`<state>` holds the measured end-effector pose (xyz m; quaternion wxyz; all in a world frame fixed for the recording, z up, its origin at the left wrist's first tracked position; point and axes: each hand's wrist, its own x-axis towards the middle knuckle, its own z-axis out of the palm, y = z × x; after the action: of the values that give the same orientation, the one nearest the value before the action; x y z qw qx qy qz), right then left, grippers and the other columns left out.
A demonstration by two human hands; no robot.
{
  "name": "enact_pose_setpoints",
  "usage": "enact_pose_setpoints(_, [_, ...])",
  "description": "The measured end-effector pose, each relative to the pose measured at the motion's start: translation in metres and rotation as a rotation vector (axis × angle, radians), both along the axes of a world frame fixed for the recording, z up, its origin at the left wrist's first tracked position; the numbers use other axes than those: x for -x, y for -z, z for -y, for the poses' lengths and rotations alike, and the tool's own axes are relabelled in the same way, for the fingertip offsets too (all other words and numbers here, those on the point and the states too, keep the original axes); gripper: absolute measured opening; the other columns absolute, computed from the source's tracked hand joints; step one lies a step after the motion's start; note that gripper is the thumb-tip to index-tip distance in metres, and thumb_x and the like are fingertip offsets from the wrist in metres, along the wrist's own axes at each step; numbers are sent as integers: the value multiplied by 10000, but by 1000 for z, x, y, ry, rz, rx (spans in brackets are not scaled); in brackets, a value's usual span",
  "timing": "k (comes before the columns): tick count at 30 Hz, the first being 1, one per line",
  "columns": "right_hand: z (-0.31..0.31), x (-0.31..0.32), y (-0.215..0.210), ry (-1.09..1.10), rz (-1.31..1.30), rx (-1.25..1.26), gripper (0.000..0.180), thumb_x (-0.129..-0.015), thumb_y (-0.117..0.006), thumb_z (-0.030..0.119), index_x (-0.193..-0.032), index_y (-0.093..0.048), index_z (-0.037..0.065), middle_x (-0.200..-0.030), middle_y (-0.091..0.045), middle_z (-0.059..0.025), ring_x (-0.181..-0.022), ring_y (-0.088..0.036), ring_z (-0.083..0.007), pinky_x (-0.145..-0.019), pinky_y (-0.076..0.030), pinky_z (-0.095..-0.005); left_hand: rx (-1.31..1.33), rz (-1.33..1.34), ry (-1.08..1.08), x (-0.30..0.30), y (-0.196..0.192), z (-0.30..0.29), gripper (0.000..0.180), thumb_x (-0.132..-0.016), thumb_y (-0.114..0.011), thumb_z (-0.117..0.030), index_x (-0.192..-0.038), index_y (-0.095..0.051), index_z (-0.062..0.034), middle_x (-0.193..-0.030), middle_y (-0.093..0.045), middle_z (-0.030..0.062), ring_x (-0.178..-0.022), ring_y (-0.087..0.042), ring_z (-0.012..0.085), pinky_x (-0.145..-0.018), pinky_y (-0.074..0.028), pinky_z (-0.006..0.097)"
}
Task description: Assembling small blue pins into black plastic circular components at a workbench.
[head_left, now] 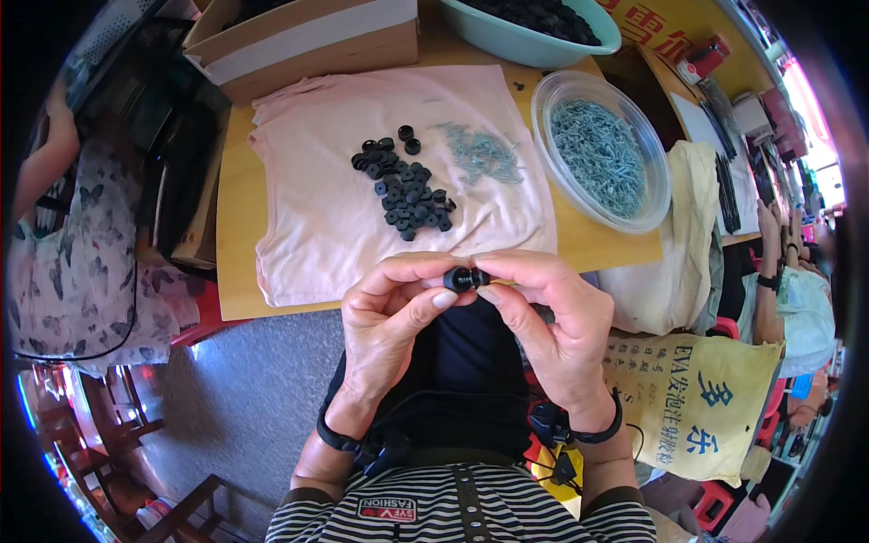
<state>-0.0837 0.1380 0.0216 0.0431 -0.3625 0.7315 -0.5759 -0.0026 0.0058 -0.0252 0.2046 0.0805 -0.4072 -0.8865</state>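
Over the near edge of the table, my left hand (385, 308) pinches a small black round plastic piece (458, 279) between thumb and fingertips. Right beside it, my right hand (566, 317) pinches another small black piece (481, 277). The two pieces meet or nearly meet; I cannot tell if they are joined. Just beyond my hands, a loose heap of small black plastic pieces (412, 195) lies on a pale pink cloth (312, 190). To its right is a scattered pile of thin silvery screws or pins (484, 156).
A round clear plastic tub (656, 195) of silvery screws or pins stands at the table's right. Beyond the cloth are a cardboard box (317, 45) and a pale green basin (507, 50) of black pieces. A person's arm (54, 145) shows at left. A printed yellow sack (697, 407) lies at right.
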Motion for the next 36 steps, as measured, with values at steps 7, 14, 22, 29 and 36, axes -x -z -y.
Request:
enact_pose_setpoints(7, [1,3,-1,5,-193,-33,238,-751,-679,-46,-983,-642,-4,-915,-666,-114,-804,-655,-233,-696,-528,-285,46,-45,-22,1,3,-2,248,-789,-643,84,-1032,-617,40,-1052,-617,150,-927,-636,219,-844,-545,337])
enact_pose_setpoints(14, [-3,2,0,0,-196,-51,226,-774,-648,-44,-997,-651,-10,-955,-663,-130,-876,-650,-237,-736,-536,-290,87,-12,-19,2,5,-2,221,-778,-650,92,-993,-646,41,-1094,-591,168,-974,-609,222,-859,-545,349])
enact_pose_setpoints(22, [-5,3,5,-1,17,-10,193,-820,-620,-34,-1007,-656,0,-956,-638,-117,-820,-646,-176,-708,-527,-255,183,36,-2,3,8,-3,214,-776,-656,95,-981,-656,35,-1092,-598,160,-989,-600,203,-873,-517,307])
enact_pose_setpoints(29, [-2,4,10,49,130,68,167,-816,-636,-28,-975,-666,9,-904,-611,-89,-750,-626,-145,-669,-517,-238,168,22,-24,7,7,-7,204,-777,-657,96,-972,-651,34,-1095,-597,160,-997,-592,194,-879,-506,295])
enact_pose_setpoints(36, [-2,5,10,40,23,20,177,-804,-650,-23,-978,-661,6,-898,-589,-87,-724,-605,-146,-628,-509,-241,86,0,9,7,3,-7,197,-783,-653,92,-970,-646,31,-1097,-594,159,-989,-598,198,-872,-512,294])
